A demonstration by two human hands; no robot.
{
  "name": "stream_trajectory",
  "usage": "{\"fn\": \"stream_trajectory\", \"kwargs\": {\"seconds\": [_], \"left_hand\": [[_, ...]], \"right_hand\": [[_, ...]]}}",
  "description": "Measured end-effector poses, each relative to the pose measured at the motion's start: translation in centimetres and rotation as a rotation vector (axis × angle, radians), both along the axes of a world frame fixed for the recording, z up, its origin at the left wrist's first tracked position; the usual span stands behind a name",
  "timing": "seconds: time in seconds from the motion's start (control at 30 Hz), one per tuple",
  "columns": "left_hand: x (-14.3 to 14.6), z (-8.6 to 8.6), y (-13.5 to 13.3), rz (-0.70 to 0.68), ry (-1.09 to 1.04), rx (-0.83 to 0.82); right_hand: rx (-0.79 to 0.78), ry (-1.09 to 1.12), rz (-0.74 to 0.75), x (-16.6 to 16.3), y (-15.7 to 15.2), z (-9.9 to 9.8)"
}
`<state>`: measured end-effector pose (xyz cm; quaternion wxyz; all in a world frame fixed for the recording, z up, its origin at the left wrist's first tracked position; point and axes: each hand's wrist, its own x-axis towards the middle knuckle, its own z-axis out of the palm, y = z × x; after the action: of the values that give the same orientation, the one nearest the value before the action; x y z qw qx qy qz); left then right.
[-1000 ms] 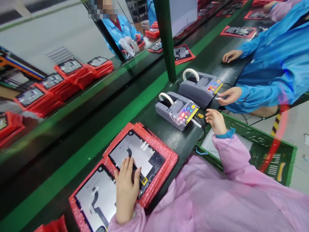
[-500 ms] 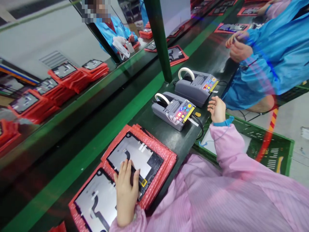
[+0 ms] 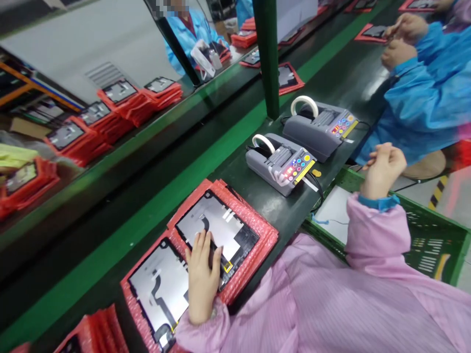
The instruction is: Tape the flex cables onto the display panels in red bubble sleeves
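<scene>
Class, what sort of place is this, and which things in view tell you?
Probably a factory assembly line: two tape dispensers on a long bench, flat panels laid on red padding, and people in blue smocks.

The left hand (image 3: 198, 282) lies flat at 7 o'clock, palm down, its fingers (image 3: 201, 243) straight and close together toward 12, the thumb (image 3: 217, 262) spread apart toward 1. The left arm (image 3: 206, 331) extends up from 6. At 3 o'clock, the right hand (image 3: 385, 169) is raised, its fingers bent toward 9, the fingertips too unclear to tell whether they meet; the right arm (image 3: 379, 233) is bent, forearm pointing to 12.
</scene>
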<state>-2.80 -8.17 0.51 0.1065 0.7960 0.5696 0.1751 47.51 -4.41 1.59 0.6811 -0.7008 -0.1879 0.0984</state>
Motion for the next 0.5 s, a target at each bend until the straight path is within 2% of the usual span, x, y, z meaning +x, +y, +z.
{"fn": "stream_trajectory", "kwargs": {"seconds": [0.07, 0.23, 0.33, 0.43, 0.5], "left_hand": [[0.1, -0.1, 0.0, 0.025, -0.022, 0.014], [0.2, -0.6, 0.0, 0.039, -0.061, 0.049], [0.2, -0.8, 0.0, 0.042, -0.076, 0.054], [0.4, -0.6, -0.1, 0.042, -0.061, 0.061], [0.6, 0.0, -0.1, 0.034, -0.033, 0.056]], "right_hand": [[-0.064, 0.023, -0.04, 0.2, 0.6, 0.3], [-0.174, 0.001, 0.019, 1.5, 4.3, -0.1], [-0.158, -0.14, -0.018, 1.0, 3.6, 0.5], [-0.08, -0.24, -0.055, -2.8, 0.0, 3.6], [0.031, -0.268, 0.034, -7.3, -2.5, 6.8]]}}
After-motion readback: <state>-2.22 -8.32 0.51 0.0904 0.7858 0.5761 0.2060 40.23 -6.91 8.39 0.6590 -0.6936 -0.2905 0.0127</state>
